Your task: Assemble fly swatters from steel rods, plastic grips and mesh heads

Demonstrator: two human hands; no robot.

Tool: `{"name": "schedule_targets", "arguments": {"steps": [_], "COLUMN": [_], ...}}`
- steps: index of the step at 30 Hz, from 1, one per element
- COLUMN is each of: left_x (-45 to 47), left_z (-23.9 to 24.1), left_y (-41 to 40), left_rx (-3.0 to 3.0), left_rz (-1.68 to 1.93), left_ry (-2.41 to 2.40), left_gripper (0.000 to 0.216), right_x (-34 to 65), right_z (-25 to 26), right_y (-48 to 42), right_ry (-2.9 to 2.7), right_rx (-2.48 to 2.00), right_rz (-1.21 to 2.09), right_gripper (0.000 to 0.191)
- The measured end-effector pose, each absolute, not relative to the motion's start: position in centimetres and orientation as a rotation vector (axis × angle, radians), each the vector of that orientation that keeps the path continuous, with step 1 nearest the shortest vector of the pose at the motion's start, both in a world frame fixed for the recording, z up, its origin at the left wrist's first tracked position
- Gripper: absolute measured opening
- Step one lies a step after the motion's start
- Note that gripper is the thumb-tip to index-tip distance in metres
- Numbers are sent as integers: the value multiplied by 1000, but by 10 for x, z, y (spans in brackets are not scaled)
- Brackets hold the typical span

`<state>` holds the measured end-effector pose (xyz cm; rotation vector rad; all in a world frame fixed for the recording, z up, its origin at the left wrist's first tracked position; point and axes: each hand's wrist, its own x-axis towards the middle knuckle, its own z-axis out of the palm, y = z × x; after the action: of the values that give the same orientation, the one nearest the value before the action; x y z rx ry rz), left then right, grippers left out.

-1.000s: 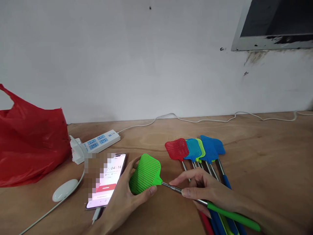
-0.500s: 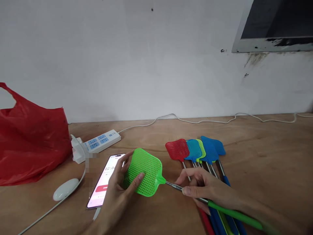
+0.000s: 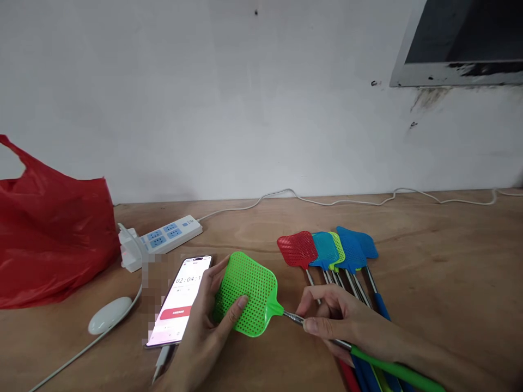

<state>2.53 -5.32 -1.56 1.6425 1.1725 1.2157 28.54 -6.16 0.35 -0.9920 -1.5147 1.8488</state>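
- Tabletop (image 3: 449, 283): brown wood, under everything you're working with.
- Red plastic bag (image 3: 57, 239): on your far left.
- Swatter pile (image 3: 326, 249): fanned red, teal, yellow-green and blue heads, near your right grip (image 3: 339, 316).
- Green swatter (image 3: 255, 277): between your grips, mesh head leftward.
- Left grip (image 3: 208, 321): clasping that head, thumb across its face.
- Right grip: pinching the metal shaft (image 3: 292, 317).
- Phone (image 3: 190, 291): lit, just beside your left grip.

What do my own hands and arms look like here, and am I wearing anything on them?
Your bare left hand and bare right hand both have slender fingers and no gloves. No rings, watch or bracelet show. The bare right forearm has no sleeve in view; the left one is mostly cut off by the picture's bottom edge.
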Motion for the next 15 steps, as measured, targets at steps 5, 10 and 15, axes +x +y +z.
{"name": "schedule_targets", "arguments": {"steps": [5,10,15], "left_x": [28,30,24], "left_z": [-13,-20,-19], "left_y": [-51,-50,-46], "left_rx": [1748,1732,1637], "left_rz": [1086,1092,1266], "left_ry": [1105,1166,1285], "left_gripper": [53,60,48], "right_x": [284,283,283], "right_z": [4,-1,1], "right_y": [-63,-62,-55], "right_ry": [-1506,-1480,-1151], "right_rx": [-1077,-1103,-1095], "right_rz": [1841,1804,1654], "right_gripper": [40,45,41]}}
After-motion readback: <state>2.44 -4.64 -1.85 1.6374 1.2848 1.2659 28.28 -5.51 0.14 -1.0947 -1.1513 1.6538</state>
